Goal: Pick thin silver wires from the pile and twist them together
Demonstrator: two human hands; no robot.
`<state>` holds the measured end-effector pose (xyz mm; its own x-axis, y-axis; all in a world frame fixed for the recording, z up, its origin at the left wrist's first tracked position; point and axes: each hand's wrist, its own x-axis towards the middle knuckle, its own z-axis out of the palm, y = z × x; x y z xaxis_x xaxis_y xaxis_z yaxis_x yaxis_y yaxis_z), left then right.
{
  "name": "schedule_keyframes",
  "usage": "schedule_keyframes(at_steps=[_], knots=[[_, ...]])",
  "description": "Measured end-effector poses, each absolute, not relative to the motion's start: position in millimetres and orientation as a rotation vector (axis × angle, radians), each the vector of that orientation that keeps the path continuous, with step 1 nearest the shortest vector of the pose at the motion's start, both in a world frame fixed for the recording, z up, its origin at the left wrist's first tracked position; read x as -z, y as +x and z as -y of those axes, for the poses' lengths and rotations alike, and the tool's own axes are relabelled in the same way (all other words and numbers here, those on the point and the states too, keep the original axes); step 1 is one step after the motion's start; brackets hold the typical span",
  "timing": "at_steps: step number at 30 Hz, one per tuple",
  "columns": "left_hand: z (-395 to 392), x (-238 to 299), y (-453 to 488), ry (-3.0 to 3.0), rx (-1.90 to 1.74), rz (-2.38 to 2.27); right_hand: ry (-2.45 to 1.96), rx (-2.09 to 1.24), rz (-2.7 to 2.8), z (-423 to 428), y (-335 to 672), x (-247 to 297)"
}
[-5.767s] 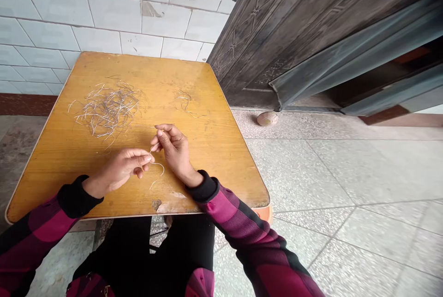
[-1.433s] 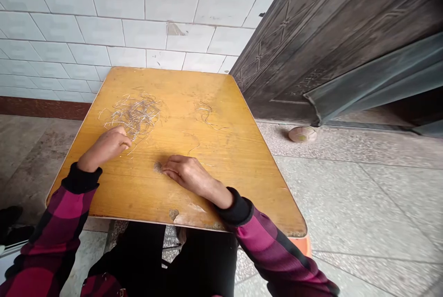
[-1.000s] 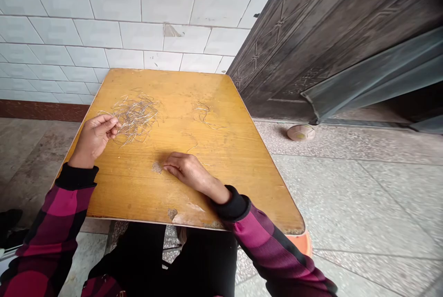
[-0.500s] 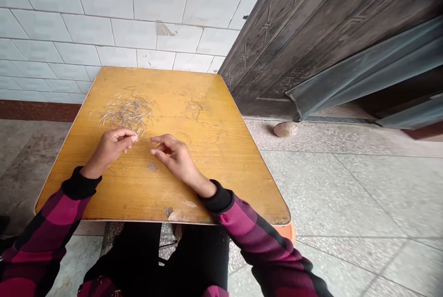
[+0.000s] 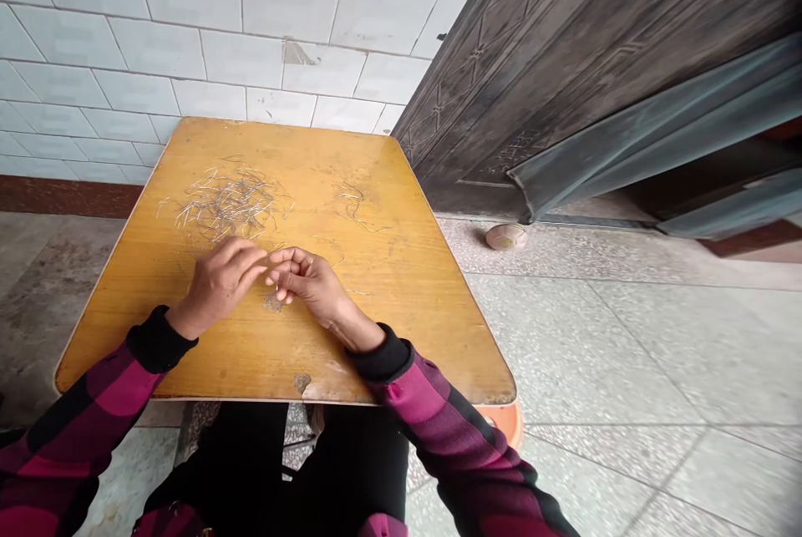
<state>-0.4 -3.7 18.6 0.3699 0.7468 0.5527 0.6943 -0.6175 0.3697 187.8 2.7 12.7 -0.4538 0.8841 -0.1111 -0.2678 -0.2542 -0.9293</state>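
Wiry tangle [image 5: 233,201] sits just past my left hand [image 5: 218,282], right hand [image 5: 315,288] farther, nearly meeting, can't tell if either's gripping tbh.

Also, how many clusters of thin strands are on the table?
2: a big tangle beyond the left hand, which may hide some strands, and a small cluster farther right.

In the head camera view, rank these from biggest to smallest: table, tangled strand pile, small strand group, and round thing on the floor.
1. Table
2. Tangled strand pile
Unranked: the small strand group and round thing; the group spreads wider but is sparse, while the round thing seems farther away.
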Motion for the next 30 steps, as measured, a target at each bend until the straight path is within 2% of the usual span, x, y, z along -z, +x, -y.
schedule_keyframes(at_steps=[8, 13, 17, 20, 25, 30], knots=[[-7.2, -15.1, -7.9, 2.775, -0.792, -1.391, -0.74, -1.852, 1.306, -8.4, 204.6, -18.1], [-7.8, -12.4, -4.4, 2.878, -0.861, -1.264, -0.618, -1.896, 1.382, -5.6, 201.1, -13.1], [-13.0, -12.4, -11.2, 2.892, -0.934, -1.408, -0.662, -1.806, 1.474, -7.2, 202.5, -7.4], [-17.1, -12.8, -18.7, 2.907, -0.945, -1.51, -0.799, -1.461, 1.683, -7.8, 212.8, -5.1], [-17.2, -12.1, -21.8, 2.946, -0.905, -1.524, -0.907, -0.543, 2.414, -6.7, 249.5, 8.5], [-13.8, -13.6, -18.1, 2.97, -0.891, -1.513, -0.958, -0.3, 2.534, -42.4, 301.1, 26.7]])
